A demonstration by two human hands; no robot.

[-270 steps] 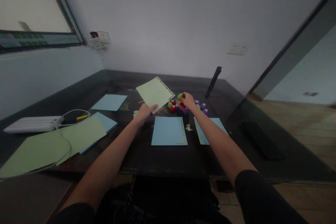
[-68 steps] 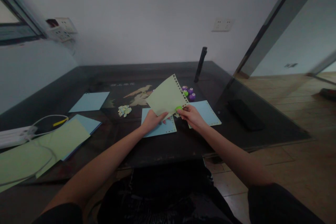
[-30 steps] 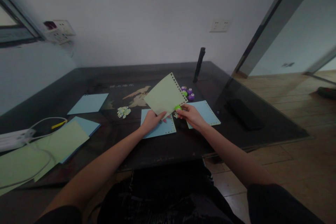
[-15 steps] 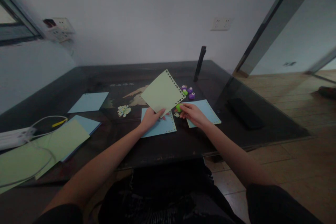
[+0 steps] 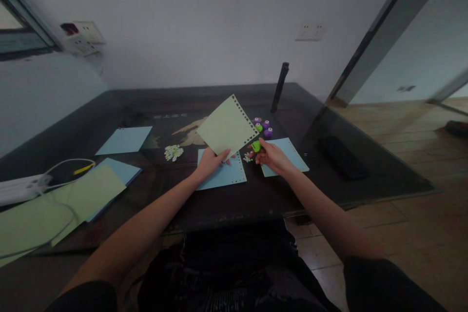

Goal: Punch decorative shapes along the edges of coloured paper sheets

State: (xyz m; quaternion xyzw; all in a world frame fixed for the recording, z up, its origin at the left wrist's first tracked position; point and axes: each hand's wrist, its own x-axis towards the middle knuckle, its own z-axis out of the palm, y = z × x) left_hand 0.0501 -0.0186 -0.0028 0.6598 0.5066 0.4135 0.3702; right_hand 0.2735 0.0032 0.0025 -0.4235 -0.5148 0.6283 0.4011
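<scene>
My left hand (image 5: pixel 211 163) pinches the lower corner of a pale green sheet of paper (image 5: pixel 226 124), which is held up above the table. Punched holes run along the sheet's two right-hand edges. My right hand (image 5: pixel 272 157) is closed on a small green craft punch (image 5: pixel 256 146), just off the sheet's right corner. Beneath my left hand lies a blue sheet (image 5: pixel 224 178) with holes along its edge. Another blue sheet with a punched edge (image 5: pixel 290 156) is partly under my right hand. Small punched-out paper bits (image 5: pixel 248 157) lie between the hands.
Several purple and green punches (image 5: pixel 266 129) stand behind the green sheet's right corner. A pile of paper bits (image 5: pixel 173 152) is left of centre. Farther left are a blue sheet (image 5: pixel 124 140), green paper (image 5: pixel 73 202) and a white power strip (image 5: pixel 22 189). A black case (image 5: pixel 341 158) lies right.
My right hand has drawn the green punch slightly right and up, away from the green sheet's edge. The punch now shows more fully. My left hand holds the sheet almost still.
</scene>
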